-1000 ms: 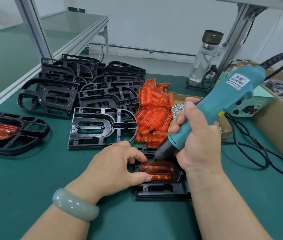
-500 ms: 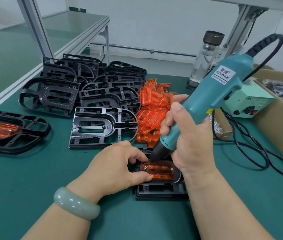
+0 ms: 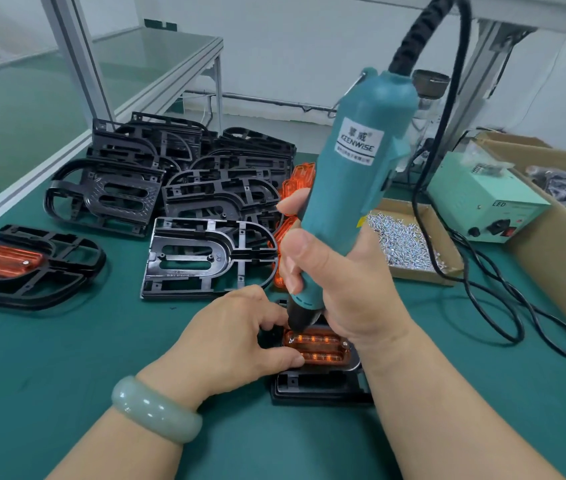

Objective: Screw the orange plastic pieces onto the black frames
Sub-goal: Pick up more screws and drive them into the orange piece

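Two hands work one black frame [image 3: 319, 389]: our left hand [image 3: 236, 337] pinches the orange piece [image 3: 323, 349] seated in it; our right hand [image 3: 337, 271] grips the electric screwdriver [image 3: 357, 161], bit at the piece's far-left corner. We advise keeping the driver square and the piece flat — else the screw may cross-thread. Beyond the frame, rightward, a cardboard tray [image 3: 423, 276] holds loose screws [image 3: 402, 240].
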`<state>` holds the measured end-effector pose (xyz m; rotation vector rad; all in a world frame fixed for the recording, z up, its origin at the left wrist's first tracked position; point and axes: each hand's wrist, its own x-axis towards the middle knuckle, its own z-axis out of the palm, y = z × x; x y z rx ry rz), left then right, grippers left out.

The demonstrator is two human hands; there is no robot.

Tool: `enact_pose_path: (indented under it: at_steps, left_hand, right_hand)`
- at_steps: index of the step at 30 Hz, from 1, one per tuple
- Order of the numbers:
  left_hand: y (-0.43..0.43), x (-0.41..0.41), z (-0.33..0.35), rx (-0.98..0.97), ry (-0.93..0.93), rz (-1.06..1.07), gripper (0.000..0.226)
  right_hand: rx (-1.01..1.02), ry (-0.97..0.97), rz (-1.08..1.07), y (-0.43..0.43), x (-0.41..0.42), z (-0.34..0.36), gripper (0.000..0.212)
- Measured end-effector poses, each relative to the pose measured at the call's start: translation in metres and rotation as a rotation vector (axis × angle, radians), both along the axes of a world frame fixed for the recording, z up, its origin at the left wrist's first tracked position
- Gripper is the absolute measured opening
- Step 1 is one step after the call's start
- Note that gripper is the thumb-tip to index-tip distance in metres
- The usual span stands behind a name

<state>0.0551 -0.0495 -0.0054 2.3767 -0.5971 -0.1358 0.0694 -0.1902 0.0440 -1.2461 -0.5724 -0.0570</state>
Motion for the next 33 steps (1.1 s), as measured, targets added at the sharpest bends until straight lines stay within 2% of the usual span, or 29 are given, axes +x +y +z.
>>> enact_pose_path:
  at_steps: [4,10,16,29,33]
  left_hand:
    - [0.0007,-0.0005,0.0015,0.014,-0.055,0.007,0.036]
    - [-0.0002,0.0,0.001,0.006,-0.026,-0.009,0.03]
    - [0.0002,0.0015,-0.0012,0.015,-0.023,-0.009,0.03]
    - [-0.0016,-0.0023,0.0046,0.028,-0.044,0.022,0.039]
    - [-0.0003,-0.0002,0.0006,-0.001,-0.01,0.016,0.029]
  right_hand:
    - [-0.025,-0.023,0.084,0.0024,0.0006,0.0006,0.02]
    - [0.071,0.037,0.025,-0.0032,0.0023,-0.0022,0.016]
    - [0.043,0.027,-0.005,-0.0034,-0.0004,-0.005,0.011]
    - [-0.009,-0.005,0.056,-0.0028,0.0035,-0.0023,0.018]
    - [0.028,0.007,0.05,-0.0049,0.0065,-0.0017,0.019]
